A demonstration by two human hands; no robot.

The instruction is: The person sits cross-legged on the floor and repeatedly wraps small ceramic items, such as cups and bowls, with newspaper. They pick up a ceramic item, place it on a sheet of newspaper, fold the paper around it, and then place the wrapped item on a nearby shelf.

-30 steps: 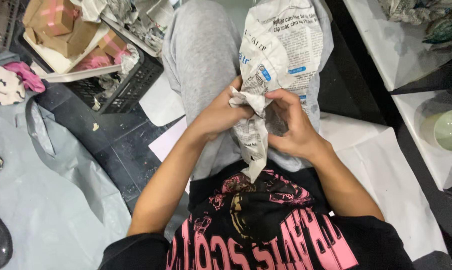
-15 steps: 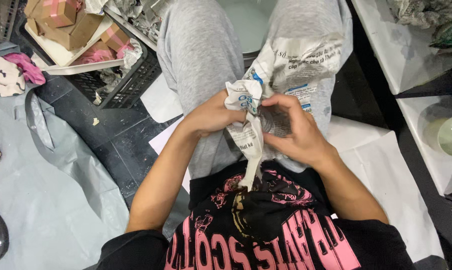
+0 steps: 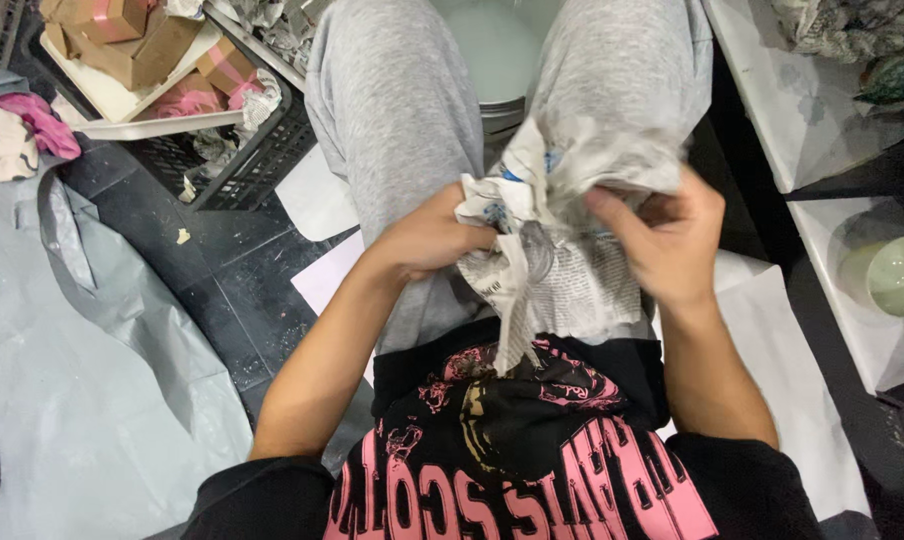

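**Newspaper bundle held between both hands over the lap**

One crumpled newspaper bundle (image 3: 562,230) lies on the grey-trousered lap, long axis running from knees toward torso. Left hand (image 3: 427,240), closed, grips the bundle's left edge. Right hand (image 3: 667,235), fingers curled, pinches its upper right fold. Both hands touch it; the left sits lower. One pale green cup (image 3: 897,275) stands well right of the bundle.

At ten o'clock a black slatted plastic crate (image 3: 257,150) holds brown cardboard boxes with pink tape (image 3: 132,40) on a white tray (image 3: 142,112). A crumpled grey plastic sheet (image 3: 82,370) spreads at eight o'clock. A pale green round bowl (image 3: 900,276) sits at three o'clock, with white paper sheets (image 3: 802,390) on the dark floor at four o'clock.
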